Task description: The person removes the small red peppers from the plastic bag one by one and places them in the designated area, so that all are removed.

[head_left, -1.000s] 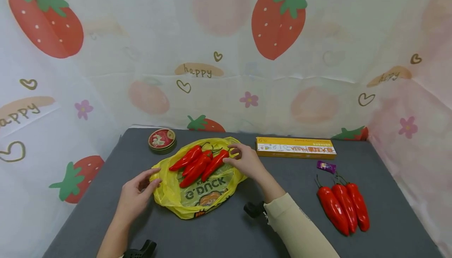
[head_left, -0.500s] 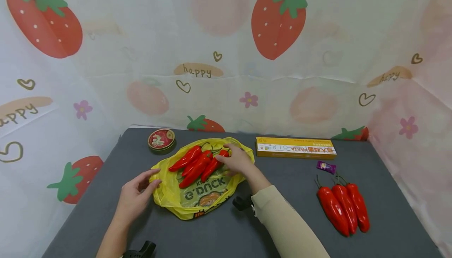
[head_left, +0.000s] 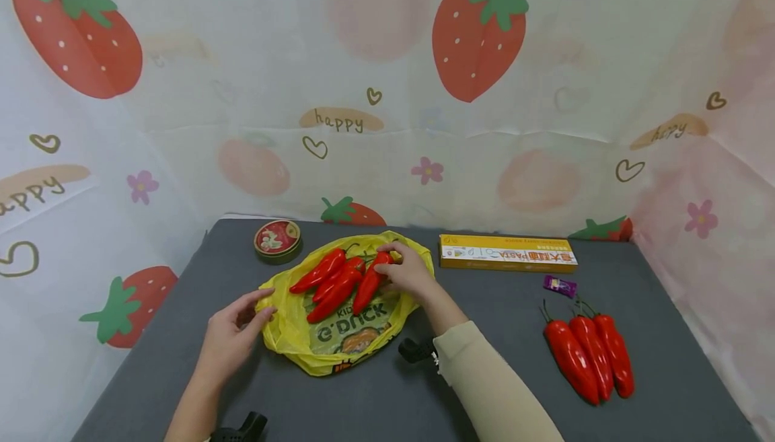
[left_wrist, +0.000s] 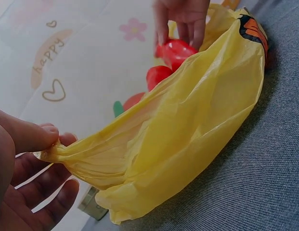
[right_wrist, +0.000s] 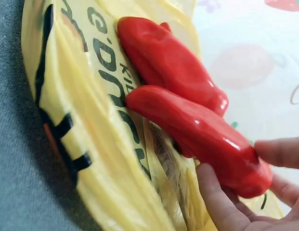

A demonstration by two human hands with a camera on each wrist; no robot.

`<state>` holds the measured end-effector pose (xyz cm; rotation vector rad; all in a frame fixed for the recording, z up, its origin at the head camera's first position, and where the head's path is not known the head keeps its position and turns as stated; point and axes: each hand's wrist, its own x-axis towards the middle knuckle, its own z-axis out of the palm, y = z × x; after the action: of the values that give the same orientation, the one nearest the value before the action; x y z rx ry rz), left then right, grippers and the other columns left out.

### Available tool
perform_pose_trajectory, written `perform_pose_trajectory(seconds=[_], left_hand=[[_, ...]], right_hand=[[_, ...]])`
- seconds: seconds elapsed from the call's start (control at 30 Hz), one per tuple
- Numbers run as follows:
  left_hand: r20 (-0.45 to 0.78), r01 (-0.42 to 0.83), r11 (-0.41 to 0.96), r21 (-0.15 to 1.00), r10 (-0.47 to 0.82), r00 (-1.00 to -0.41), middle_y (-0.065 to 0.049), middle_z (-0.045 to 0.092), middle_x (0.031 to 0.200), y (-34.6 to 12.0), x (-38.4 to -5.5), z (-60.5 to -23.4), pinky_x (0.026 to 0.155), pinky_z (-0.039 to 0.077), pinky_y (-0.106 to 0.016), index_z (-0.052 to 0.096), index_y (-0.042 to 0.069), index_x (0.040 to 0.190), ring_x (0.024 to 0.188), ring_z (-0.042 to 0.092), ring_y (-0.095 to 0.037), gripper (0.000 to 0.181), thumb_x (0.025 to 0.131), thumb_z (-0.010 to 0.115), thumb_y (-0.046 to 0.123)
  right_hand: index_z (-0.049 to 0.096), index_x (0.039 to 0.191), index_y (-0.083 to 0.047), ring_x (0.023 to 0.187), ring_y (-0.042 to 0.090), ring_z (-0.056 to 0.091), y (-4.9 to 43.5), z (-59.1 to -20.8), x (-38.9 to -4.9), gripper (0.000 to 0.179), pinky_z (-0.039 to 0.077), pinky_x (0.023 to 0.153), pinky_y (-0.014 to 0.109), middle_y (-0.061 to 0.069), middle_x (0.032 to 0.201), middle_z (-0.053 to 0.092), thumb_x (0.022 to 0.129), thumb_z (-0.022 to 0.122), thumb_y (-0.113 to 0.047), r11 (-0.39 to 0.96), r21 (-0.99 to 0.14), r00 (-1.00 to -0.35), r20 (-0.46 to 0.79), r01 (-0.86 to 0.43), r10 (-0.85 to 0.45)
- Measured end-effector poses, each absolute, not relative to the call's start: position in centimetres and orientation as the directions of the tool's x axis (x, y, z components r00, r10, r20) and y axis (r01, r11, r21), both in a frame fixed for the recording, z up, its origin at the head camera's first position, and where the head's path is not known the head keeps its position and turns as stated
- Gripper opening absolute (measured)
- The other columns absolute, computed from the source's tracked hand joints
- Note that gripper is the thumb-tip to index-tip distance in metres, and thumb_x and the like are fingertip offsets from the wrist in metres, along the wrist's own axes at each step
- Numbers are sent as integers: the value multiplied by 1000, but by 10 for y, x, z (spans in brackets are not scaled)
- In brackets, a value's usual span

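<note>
Pinching the red pepper (head_left: 368, 287) near its stem end, the right hand (head_left: 412, 274) has thumb and fingers on either side of it; this grip leaves the rest of the pepper uncovered, probably so its tip can be guided freely. The pepper is over the inside of the yellow bag (head_left: 292, 346), tip toward the person and across the printed lettering; whether it rests there or is slightly raised, I cannot tell.

The left grip is closed too: the left hand (head_left: 233, 331) pinches a gathered bit of the bag's rim between thumb and forefinger, the other fingers loose. That hold likely steadies the thin plastic and holds its side up, so the mouth does not sag over the contents. Three other red peppers (head_left: 319, 272) lie clustered in the bag, stem ends away from the person.

Well apart on the right of the worktop (head_left: 351, 408), three more peppers (head_left: 591, 351) lie side by side, within easy reach. The round tin (head_left: 277, 237), pasta box (head_left: 507, 253) and purple packet (head_left: 560, 286) lie beyond, seemingly out of the hands' way.
</note>
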<state>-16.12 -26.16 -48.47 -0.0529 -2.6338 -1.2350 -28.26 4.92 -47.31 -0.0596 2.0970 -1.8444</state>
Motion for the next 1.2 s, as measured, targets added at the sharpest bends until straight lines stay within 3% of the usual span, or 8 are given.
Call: perform_pose_trajectory(seconds=[0.4, 0.67, 0.9, 1.0, 1.2], left_hand=[[236, 147, 642, 753, -55, -970, -6, 75, 98, -261, -161, -485, 71, 53, -17, 67, 10, 130, 82, 64, -6, 34, 99, 66, 26], [250, 160, 646, 746, -49, -967, -6, 75, 98, -262, -162, -486, 73, 52, -15, 67, 10, 130, 82, 64, -6, 34, 99, 66, 26], [238, 141, 657, 741, -61, -969, -4, 74, 99, -261, -161, -485, 74, 51, -15, 67, 12, 130, 83, 63, -7, 34, 99, 66, 26], [225, 123, 663, 739, -69, -972, -4, 74, 100, -261, -161, -484, 75, 51, -14, 67, 12, 131, 85, 61, -9, 35, 100, 65, 29], [216, 111, 669, 735, -76, -974, -4, 73, 104, -260, -161, -484, 77, 50, -13, 67, 13, 131, 87, 61, -10, 35, 100, 65, 30]], right_hand=[[59, 137, -15, 98, 25, 69, 59, -460, -266, 38, 60, 80, 46, 20, 124, 58, 99, 66, -15, 107, -982, -914, -186, 158, -361], [57, 138, -18, 104, 28, 64, 68, -446, -252, 36, 59, 84, 51, 18, 129, 54, 102, 59, -14, 86, -986, -899, -163, 140, -407], [50, 130, -14, 94, 25, 64, 79, -439, -242, 46, 60, 74, 37, 15, 121, 57, 92, 74, -25, 137, -986, -935, -132, 91, -330], [51, 126, -14, 92, 25, 62, 86, -440, -238, 48, 59, 72, 35, 17, 118, 57, 88, 79, -19, 165, -985, -948, -102, 53, -302], [60, 123, -15, 96, 29, 61, 99, -438, -229, 38, 59, 73, 37, 19, 129, 53, 89, 75, -11, 196, -980, -958, -78, 23, -277]])
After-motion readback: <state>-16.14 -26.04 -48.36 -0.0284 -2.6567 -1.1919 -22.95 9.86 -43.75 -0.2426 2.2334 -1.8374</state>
